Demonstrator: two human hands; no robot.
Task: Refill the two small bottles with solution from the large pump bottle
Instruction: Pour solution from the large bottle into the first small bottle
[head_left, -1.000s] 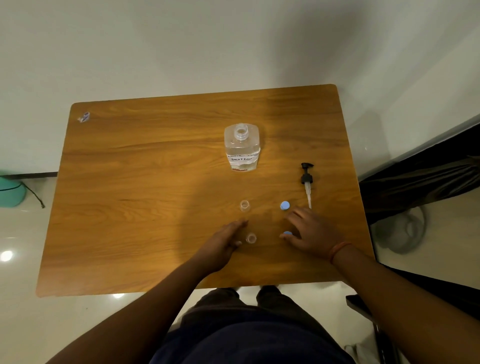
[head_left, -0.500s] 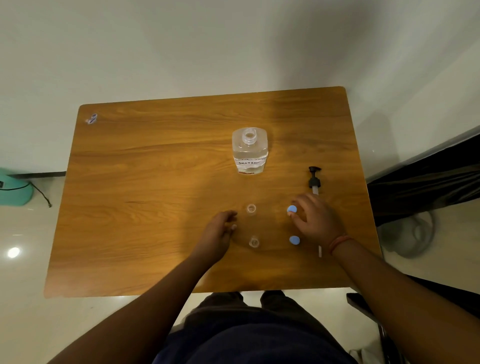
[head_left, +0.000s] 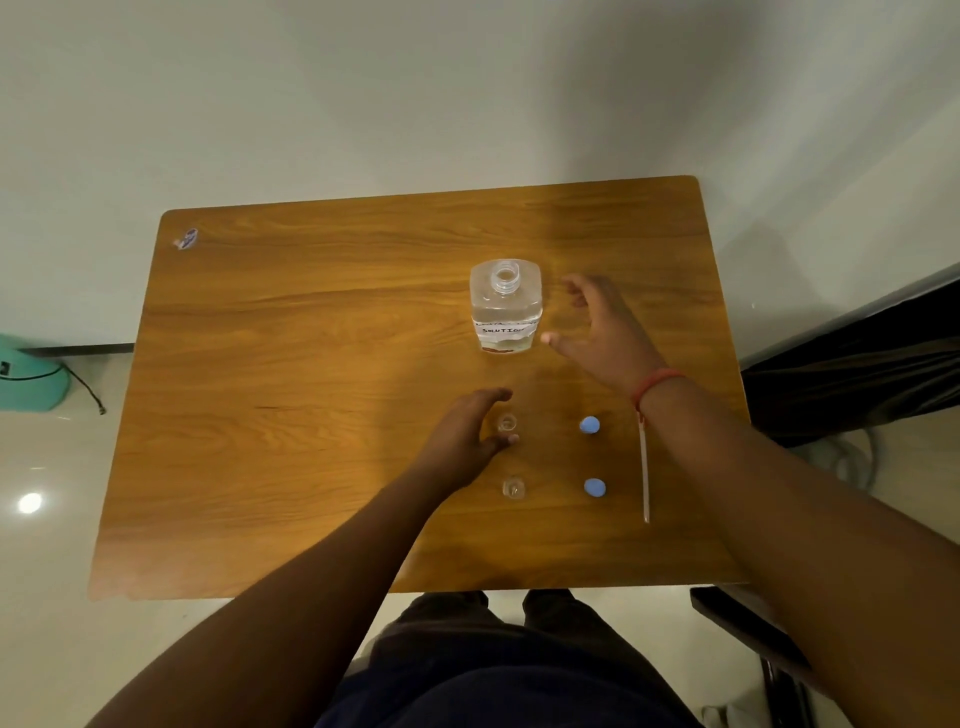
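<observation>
The right hand (head_left: 602, 327) has been lifted away from the 2 blue caps (head_left: 589, 425) at the lower right of the table (head_left: 311, 364) and is now spread wide, holding nothing, just to the right of the large bottle (head_left: 505, 306) at centre frame. The bottle stands upright with its neck uncovered; only the pump's dip tube (head_left: 645, 467) is visible under the right forearm. The left hand (head_left: 467, 436) has been brought up to the farther small bottle (head_left: 506, 423), fingers curved around it; whether contact is made cannot be told. The nearer small bottle (head_left: 513, 488) stands open below it. A pour is judged to be the next step.
</observation>
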